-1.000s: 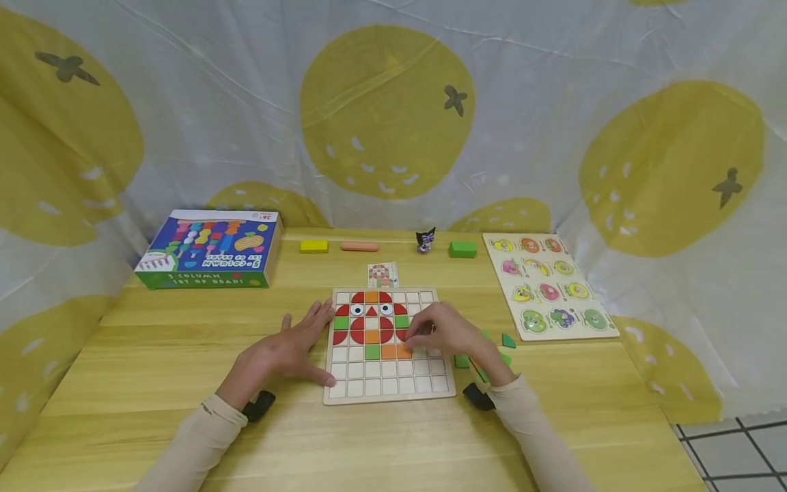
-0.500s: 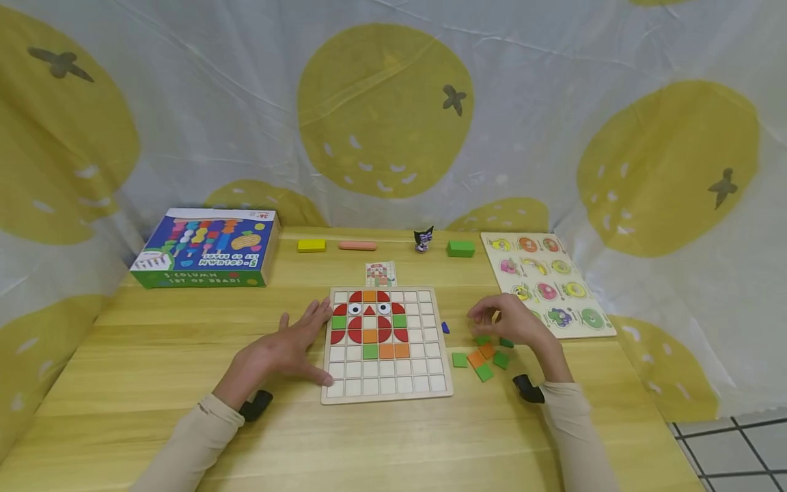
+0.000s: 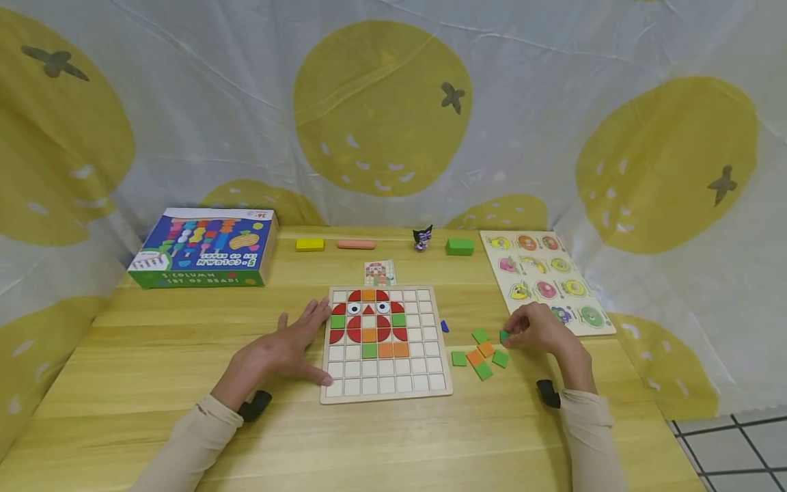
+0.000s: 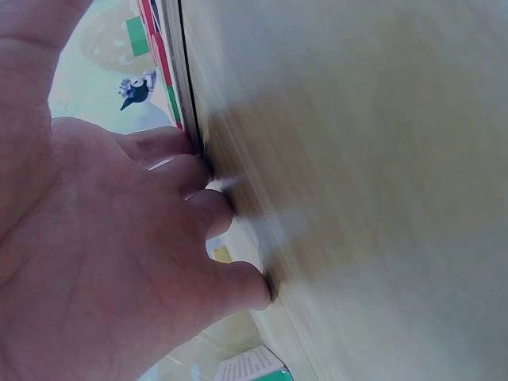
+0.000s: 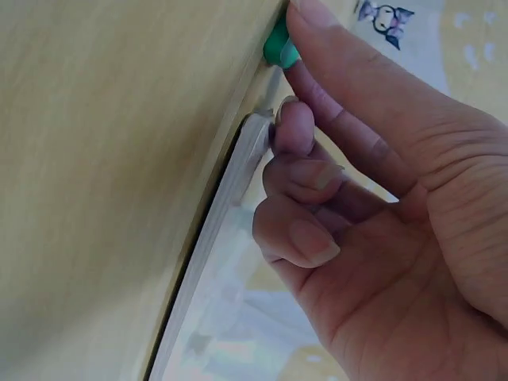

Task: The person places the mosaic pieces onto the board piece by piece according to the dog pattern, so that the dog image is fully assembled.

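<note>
Wooden tabletop [image 3: 393, 444]: the right hand [image 3: 542, 331] now pinches a dark-green piece [image 5: 278, 44].

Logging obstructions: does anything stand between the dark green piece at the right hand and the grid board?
Yes, low things only: green tiles, orange tiles and a blue piece lie between the dark green piece and the grid board. A slight lift should clear them.

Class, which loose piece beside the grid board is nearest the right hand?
The dark green piece, touched by the right hand; the light green pieces, orange pieces and blue piece lie farther away.
</note>
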